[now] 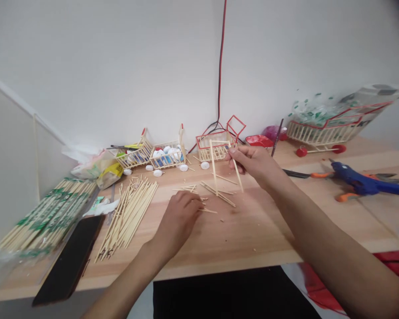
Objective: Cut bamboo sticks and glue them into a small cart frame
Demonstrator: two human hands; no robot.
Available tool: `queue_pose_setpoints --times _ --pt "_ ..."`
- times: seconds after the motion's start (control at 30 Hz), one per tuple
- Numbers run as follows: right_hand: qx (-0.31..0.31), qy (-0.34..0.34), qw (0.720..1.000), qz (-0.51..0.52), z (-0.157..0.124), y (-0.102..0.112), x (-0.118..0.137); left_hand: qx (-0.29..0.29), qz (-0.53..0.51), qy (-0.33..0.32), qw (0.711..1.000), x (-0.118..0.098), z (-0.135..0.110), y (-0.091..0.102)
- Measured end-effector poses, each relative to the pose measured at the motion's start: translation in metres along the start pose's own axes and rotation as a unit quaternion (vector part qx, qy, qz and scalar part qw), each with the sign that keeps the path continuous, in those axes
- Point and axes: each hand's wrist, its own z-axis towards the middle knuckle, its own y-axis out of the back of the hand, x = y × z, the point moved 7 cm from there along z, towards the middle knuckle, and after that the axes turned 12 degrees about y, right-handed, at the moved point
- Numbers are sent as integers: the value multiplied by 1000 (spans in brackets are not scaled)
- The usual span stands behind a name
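Observation:
My right hand (252, 163) is raised over the middle of the wooden table (239, 239), its fingers pinched on a small U-shaped frame of wooden sticks (219, 164) whose legs point down. My left hand (181, 217) rests low on the table with its fingers curled on a short loose stick (209, 211). Between the two hands lies a small scatter of cut sticks (216, 190).
A pile of bare sticks (129, 212) and wrapped chopstick packs (49, 217) lie at the left, beside a black flat object (69, 261). Small stick carts (159, 155) line the wall. A larger cart (322, 133), a blue glue gun (365, 182) and orange-handled scissors (319, 175) sit at the right.

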Motion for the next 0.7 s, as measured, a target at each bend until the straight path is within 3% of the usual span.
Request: queue_pose_setpoints --times 0.1,0.17,0.37,0.57,0.7 --pt "1 5 1000 5 1 0 4 12 90 -117 989 -17 5 -15" --pt "-5 2 1000 11 1 1 5 43 124 -155 979 -22 13 -25" --pt "-13 -10 1000 22 -2 5 6 128 158 -135 970 -13 49 -48" --pt "-21 -30 999 23 -12 14 0 110 128 -135 976 -3 73 -70" --pt "-12 -44 999 17 -20 14 -12 113 120 -129 978 -3 80 -72"
